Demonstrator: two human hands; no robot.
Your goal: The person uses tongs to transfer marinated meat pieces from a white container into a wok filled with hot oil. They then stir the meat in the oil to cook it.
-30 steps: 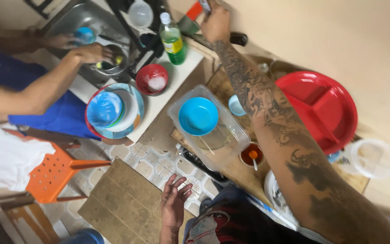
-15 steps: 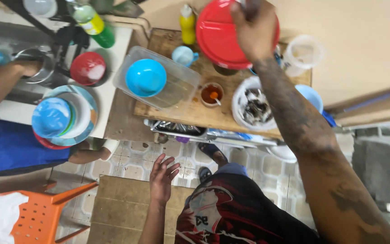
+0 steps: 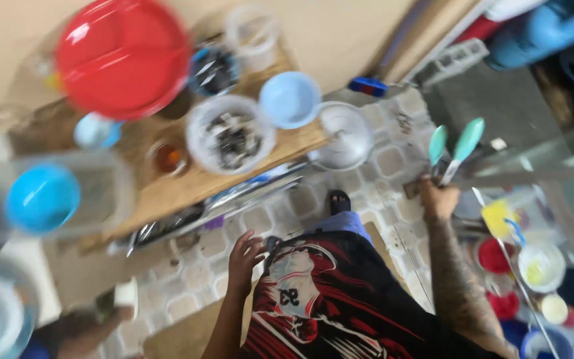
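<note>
My right hand (image 3: 440, 198) reaches out to the right and is closed around two utensils with teal handles (image 3: 466, 139), which stick up above my fist. It sits at the edge of a rack of dishes (image 3: 533, 266) on the right. My left hand (image 3: 244, 256) hangs at my side over the tiled floor, fingers apart, holding nothing. The whole view is blurred by motion.
A wooden table (image 3: 187, 186) at the upper left carries a red divided plate (image 3: 124, 56), a light blue bowl (image 3: 290, 100), a clear bowl with dark contents (image 3: 230, 136) and a clear tub (image 3: 104, 193) holding a blue bowl (image 3: 41, 196). A metal lid (image 3: 343, 133) lies beside it. Another person's leg (image 3: 74, 329) shows at the lower left.
The view has swung right. My right hand left the red plate on the table and moved to the right, where it now grips the teal-handled utensils. My left hand stayed at my side.
</note>
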